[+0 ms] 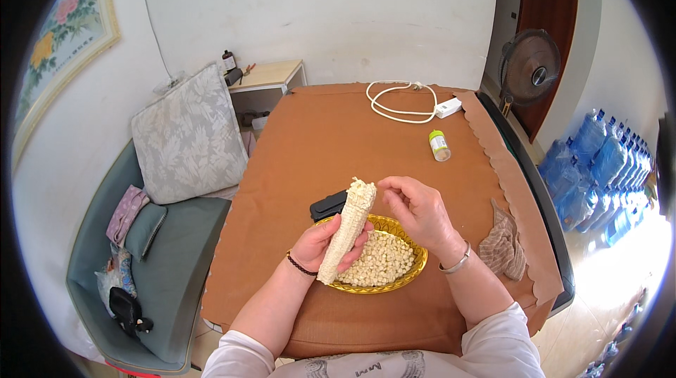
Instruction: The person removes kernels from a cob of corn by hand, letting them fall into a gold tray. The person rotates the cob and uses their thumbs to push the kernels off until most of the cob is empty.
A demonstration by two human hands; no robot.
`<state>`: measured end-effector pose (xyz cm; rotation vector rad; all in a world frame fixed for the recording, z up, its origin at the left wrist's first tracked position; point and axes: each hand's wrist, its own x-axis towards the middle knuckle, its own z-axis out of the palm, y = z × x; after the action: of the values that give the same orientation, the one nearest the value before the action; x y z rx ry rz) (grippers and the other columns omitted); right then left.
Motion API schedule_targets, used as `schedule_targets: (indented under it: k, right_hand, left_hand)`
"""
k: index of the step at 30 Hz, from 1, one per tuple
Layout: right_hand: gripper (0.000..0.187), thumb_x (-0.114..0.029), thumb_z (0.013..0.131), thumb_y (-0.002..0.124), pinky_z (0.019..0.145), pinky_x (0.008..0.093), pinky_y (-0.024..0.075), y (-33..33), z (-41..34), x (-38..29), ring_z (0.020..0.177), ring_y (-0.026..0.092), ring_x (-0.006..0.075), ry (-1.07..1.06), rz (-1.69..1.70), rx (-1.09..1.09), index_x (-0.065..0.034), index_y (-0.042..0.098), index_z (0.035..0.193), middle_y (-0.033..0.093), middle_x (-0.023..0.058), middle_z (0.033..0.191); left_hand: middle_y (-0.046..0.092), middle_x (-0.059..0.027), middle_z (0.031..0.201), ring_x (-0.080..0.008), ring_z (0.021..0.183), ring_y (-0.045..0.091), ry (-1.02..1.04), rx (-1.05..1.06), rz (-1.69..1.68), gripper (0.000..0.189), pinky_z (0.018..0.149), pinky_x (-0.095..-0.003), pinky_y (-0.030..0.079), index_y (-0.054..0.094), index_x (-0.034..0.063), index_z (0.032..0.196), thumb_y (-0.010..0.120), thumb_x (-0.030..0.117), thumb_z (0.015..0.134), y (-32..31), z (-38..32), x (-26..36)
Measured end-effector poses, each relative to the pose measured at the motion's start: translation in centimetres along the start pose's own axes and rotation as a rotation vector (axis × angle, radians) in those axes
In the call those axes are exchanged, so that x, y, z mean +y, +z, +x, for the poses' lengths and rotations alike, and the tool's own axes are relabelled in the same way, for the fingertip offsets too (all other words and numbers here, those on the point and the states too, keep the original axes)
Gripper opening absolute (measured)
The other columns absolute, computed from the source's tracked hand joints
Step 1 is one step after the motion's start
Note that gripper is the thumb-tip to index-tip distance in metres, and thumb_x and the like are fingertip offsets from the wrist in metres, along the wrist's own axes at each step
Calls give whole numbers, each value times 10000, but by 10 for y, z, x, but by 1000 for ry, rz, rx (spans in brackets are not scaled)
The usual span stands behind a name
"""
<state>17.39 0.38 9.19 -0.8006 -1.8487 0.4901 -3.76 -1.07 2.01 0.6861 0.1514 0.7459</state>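
Note:
My left hand (312,243) grips a pale corn cob (347,230), mostly stripped of kernels, tilted with its ragged end up and away from me. Just right of that upper end is my right hand (417,209), fingers loosely curled and the thumb apart from the index finger. Nothing shows in its grasp. Beneath the cob, a gold oval basket (421,267) with a patterned rim holds many loose corn kernels (380,260). The left hand and cob hide the basket's left part.
Behind the basket lies a black case-like object (327,205). On the brown tablecloth (327,135) are a green-capped jar (439,145), a white power strip (448,108) with its cable and a striped cloth (501,246). A fan (528,69) and blue water jugs (591,166) stand to the right.

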Motion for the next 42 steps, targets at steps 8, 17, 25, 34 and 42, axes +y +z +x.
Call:
schedule_targets:
  k: [8,17,25,34,42]
  right_hand:
    - [97,-19,837,610,609,322,505,-9,6,2,709,628,261,-197,-109,-91,-15,618,934,631,114,809]
    - [76,-68,880,576,614,302,491,-7,2,5,671,613,223,-56,-5,-177,-5,581,923,610,100,774]
    - [155,-152,951,502,583,215,443,3,-3,32,640,536,78,598,587,-278,-20,577,918,571,1,727]
    - [159,-182,949,538,581,197,438,-5,-6,14,654,529,64,631,592,-453,-41,574,883,568,-13,754]
    - [98,-82,891,612,611,198,463,5,-21,-6,670,536,37,292,309,-217,5,603,936,598,-13,760]
  left_hand:
    - [489,-105,780,-158,491,488,-55,-108,-86,621,395,-255,413,352,-55,1317,369,462,972,5,-2,2]
    - [494,-89,729,-127,456,478,-78,-108,40,623,366,-240,407,359,-32,1308,447,468,948,5,-7,1]
    - [542,-63,891,-144,719,544,224,230,1179,451,646,-244,455,476,12,1236,666,164,856,22,-1,15]
    - [541,-107,1079,-200,852,589,463,285,722,482,706,-312,518,361,9,1324,558,196,925,52,-11,14]
    - [545,-116,944,-160,632,550,184,194,540,497,535,-269,462,415,12,1221,436,434,961,45,-25,6]
